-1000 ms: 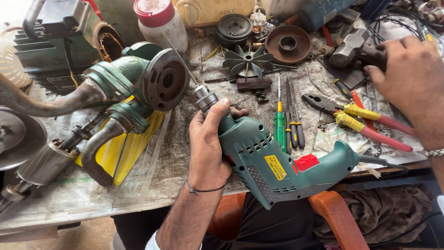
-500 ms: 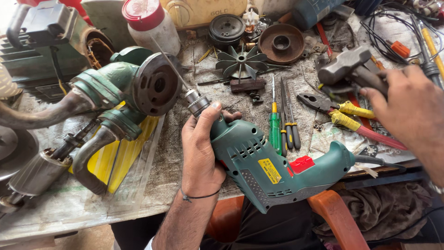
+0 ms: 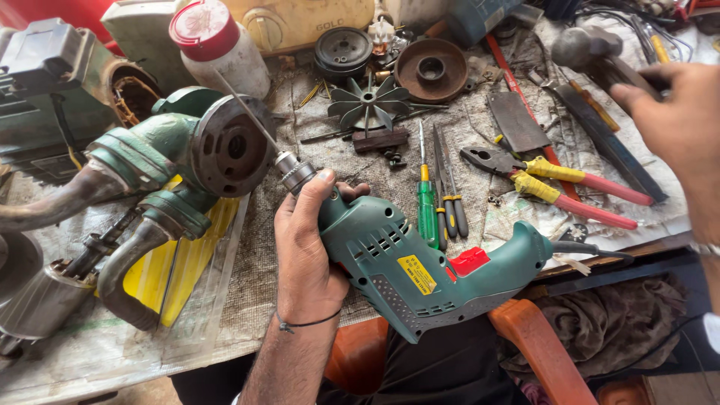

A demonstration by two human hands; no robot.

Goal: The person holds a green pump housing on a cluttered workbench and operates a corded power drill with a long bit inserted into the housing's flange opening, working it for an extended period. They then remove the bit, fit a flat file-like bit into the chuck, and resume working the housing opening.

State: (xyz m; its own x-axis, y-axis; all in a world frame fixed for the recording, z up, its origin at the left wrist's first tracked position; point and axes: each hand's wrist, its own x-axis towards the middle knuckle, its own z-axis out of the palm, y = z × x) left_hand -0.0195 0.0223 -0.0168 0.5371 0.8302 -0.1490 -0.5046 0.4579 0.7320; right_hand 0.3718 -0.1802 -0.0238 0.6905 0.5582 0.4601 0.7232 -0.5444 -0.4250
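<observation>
Beside the green pump housing (image 3: 217, 142), the left hand (image 3: 307, 247) gripped the green drill (image 3: 420, 270) near its chuck, bit unplaced as yet, while the right hand (image 3: 679, 124) closed on a hammer handle (image 3: 600, 56) farther off.

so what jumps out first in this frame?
The green electric drill at centre, gripped near its chuck by the left hand, its thin bit angled toward the green pump housing at left. Next, the red-and-yellow-handled pliers lying on the cluttered bench right of centre. The right hand at the far right edge grips a dark handle near a hammer head.
</observation>
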